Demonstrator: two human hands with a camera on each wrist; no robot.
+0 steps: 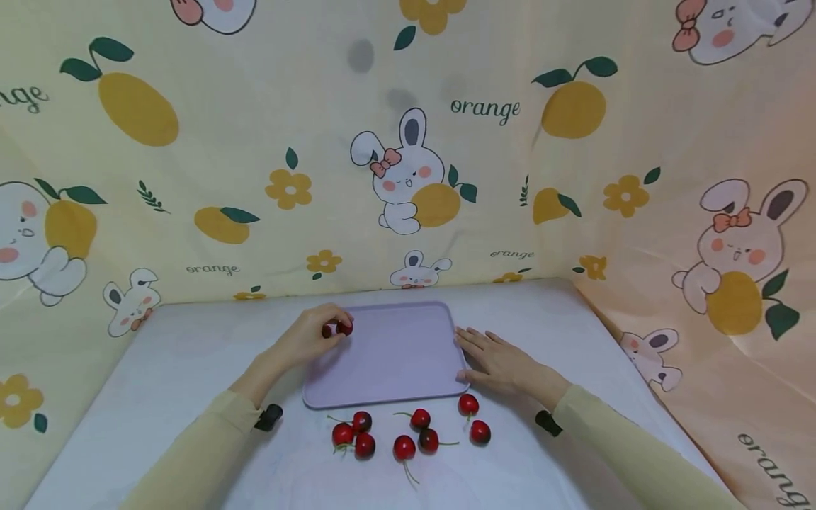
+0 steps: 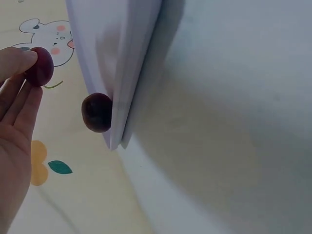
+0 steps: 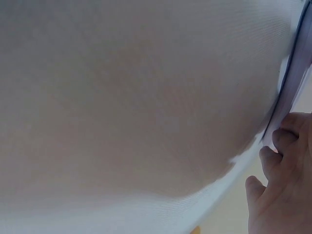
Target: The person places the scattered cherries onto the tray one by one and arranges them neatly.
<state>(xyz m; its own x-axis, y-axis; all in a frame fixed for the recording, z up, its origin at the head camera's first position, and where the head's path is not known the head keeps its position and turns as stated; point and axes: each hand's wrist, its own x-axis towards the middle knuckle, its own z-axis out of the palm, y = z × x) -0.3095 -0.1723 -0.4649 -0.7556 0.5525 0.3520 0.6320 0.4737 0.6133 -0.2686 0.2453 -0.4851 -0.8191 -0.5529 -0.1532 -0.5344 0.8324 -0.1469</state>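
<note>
My left hand [image 1: 314,333] is over the left side of a pale purple tray [image 1: 395,354] and pinches a dark red cherry [image 2: 40,67] between thumb and fingertips. A second dark cherry [image 2: 97,113] lies on the tray close to its edge, partly hidden by the rim in the left wrist view. At the tray's right edge, my right hand [image 1: 506,361] rests with its fingers extended and touching the rim; it holds nothing.
In front of the tray, several red cherries with green stems lie on the white table [image 1: 510,474]: a left cluster with a cherry [image 1: 365,445], a middle group with a cherry [image 1: 404,447], and two at right, including a cherry [image 1: 480,432]. A patterned cloth [image 1: 319,106] hangs behind.
</note>
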